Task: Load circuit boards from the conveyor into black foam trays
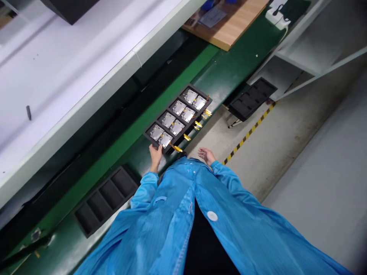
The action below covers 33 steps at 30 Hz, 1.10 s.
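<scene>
A black foam tray with divided compartments lies across the green bench near its front edge. Silver-coloured circuit boards sit in pairs in its compartments, and yellow-orange flex cables stick out over the side facing me. My left hand grips the tray's near left end, thumb and fingers at the corner; part of its grasp is hidden. Off to the tray's right and apart from it, my right hand hangs in front of my blue coat, holding nothing, fingers loosely bent and apart.
A second black tray, with bare compartments, lies on the green bench at left. Another black tray rests on a stool at right, beside a grey shelf. A raised white shelf overhangs the bench; a wooden board lies farther back.
</scene>
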{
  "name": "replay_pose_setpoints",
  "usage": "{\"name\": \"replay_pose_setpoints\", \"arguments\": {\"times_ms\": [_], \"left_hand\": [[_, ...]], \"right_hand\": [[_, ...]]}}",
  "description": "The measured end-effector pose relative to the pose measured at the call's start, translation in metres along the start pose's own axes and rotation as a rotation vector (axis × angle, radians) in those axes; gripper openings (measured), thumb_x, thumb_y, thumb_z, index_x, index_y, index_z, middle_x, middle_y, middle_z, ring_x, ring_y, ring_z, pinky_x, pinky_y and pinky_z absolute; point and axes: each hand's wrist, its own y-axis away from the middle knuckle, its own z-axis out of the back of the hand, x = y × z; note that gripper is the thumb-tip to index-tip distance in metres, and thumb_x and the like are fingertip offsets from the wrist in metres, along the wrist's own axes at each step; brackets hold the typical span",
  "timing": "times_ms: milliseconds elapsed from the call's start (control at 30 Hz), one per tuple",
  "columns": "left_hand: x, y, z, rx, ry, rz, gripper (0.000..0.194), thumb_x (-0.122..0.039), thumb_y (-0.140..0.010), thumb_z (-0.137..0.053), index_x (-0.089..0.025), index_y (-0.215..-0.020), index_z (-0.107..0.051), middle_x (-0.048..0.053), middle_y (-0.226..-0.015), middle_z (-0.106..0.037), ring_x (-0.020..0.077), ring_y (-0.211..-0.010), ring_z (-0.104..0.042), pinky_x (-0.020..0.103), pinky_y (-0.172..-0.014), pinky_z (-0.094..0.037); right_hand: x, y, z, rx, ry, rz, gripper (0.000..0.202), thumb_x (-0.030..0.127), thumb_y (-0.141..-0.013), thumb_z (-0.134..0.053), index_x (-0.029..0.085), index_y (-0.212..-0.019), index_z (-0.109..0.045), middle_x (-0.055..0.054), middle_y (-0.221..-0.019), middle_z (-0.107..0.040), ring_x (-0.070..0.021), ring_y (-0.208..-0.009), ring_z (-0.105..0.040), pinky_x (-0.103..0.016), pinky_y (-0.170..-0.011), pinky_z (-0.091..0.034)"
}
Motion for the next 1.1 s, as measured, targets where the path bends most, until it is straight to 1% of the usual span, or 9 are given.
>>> {"name": "replay_pose_setpoints", "arguments": {"times_ms": [167, 367, 600, 733, 833, 900, 933, 1033, 1100], "left_hand": [[0.002, 0.011, -0.006, -0.007, 0.103, 0.054, 0.055, -0.024, -0.093, -0.08, -0.021, -0.141, -0.052, 0.0, -0.091, -0.06, 0.0175, -0.081, -0.066, 0.03, -0.081, -0.057], [0.007, 0.02, -0.008, -0.022, 0.152, 0.065, 0.051, -0.029, -0.093, -0.083, -0.02, -0.137, -0.059, 0.001, -0.086, -0.061, 0.0175, -0.075, -0.066, 0.03, -0.074, -0.058], [0.0, 0.027, -0.019, -0.034, 0.05, 0.098, 0.039, -0.028, -0.097, -0.078, -0.015, -0.13, -0.061, 0.006, -0.09, -0.068, 0.0225, -0.081, -0.07, 0.034, -0.077, -0.058], [-0.001, 0.043, -0.025, 0.005, -0.051, 0.03, 0.045, -0.028, -0.094, -0.08, -0.011, -0.131, -0.061, 0.015, -0.104, -0.074, 0.026, -0.099, -0.071, 0.038, -0.094, -0.055], [0.005, 0.055, -0.03, 0.068, -0.023, 0.001, 0.05, -0.027, -0.092, -0.079, -0.009, -0.136, -0.061, 0.023, -0.126, -0.071, 0.0295, -0.112, -0.07, 0.043, -0.103, -0.054], [0.014, 0.067, -0.028, 0.162, 0.051, -0.041, 0.059, -0.033, -0.091, -0.081, -0.01, -0.141, -0.06, 0.026, -0.137, -0.067, 0.031, -0.117, -0.07, 0.045, -0.106, -0.055], [0.021, 0.075, -0.024, 0.253, 0.096, -0.066, 0.064, -0.035, -0.09, -0.081, -0.011, -0.145, -0.058, 0.025, -0.142, -0.065, 0.0308, -0.118, -0.07, 0.044, -0.105, -0.056], [0.047, 0.1, 0.006, 0.545, 0.198, -0.186, 0.071, -0.035, -0.089, -0.081, -0.016, -0.153, -0.055, 0.019, -0.145, -0.067, 0.0278, -0.121, -0.071, 0.042, -0.106, -0.057], [0.07, 0.109, 0.047, 0.662, 0.215, -0.273, 0.063, -0.029, -0.087, -0.082, -0.019, -0.147, -0.063, 0.013, -0.139, -0.072, 0.0259, -0.121, -0.071, 0.039, -0.108, -0.056]], "right_hand": [[0.001, 0.007, 0.018, 0.01, 0.059, -0.008, 0.012, 0.022, -0.084, -0.068, 0.026, -0.095, -0.066, -0.001, -0.083, -0.075, -0.0174, -0.077, -0.073, -0.032, -0.077, -0.064], [-0.025, 0.016, 0.046, 0.047, 0.165, -0.064, 0.009, 0.025, -0.082, -0.072, 0.025, -0.085, -0.063, -0.001, -0.077, -0.072, -0.0171, -0.072, -0.071, -0.032, -0.074, -0.063], [-0.045, 0.018, 0.042, 0.145, 0.346, -0.084, 0.014, 0.031, -0.077, -0.074, 0.026, -0.085, -0.063, -0.001, -0.078, -0.072, -0.0198, -0.075, -0.072, -0.036, -0.077, -0.064], [-0.04, 0.018, 0.021, 0.251, 0.51, -0.061, 0.016, 0.034, -0.074, -0.073, 0.027, -0.085, -0.063, -0.001, -0.079, -0.072, -0.0199, -0.075, -0.072, -0.037, -0.077, -0.062], [-0.039, 0.01, -0.008, 0.342, 0.62, -0.016, 0.018, 0.038, -0.073, -0.071, 0.028, -0.085, -0.063, -0.001, -0.078, -0.071, -0.0219, -0.076, -0.071, -0.04, -0.079, -0.062], [-0.047, 0.005, -0.034, 0.37, 0.664, 0.03, 0.02, 0.04, -0.07, -0.071, 0.029, -0.086, -0.065, -0.002, -0.08, -0.072, -0.0232, -0.077, -0.071, -0.043, -0.08, -0.061], [-0.055, 0.006, -0.047, 0.389, 0.686, 0.053, 0.021, 0.041, -0.069, -0.071, 0.029, -0.086, -0.065, -0.003, -0.082, -0.072, -0.0239, -0.079, -0.072, -0.043, -0.081, -0.061], [-0.094, 0.019, -0.091, 0.499, 0.761, 0.132, 0.026, 0.047, -0.069, -0.069, 0.029, -0.086, -0.062, -0.005, -0.087, -0.073, -0.027, -0.091, -0.072, -0.044, -0.084, -0.06], [-0.133, 0.034, -0.12, 0.567, 0.806, 0.175, 0.029, 0.051, -0.069, -0.067, 0.03, -0.087, -0.06, -0.006, -0.089, -0.072, -0.0284, -0.098, -0.071, -0.043, -0.084, -0.059]]}}
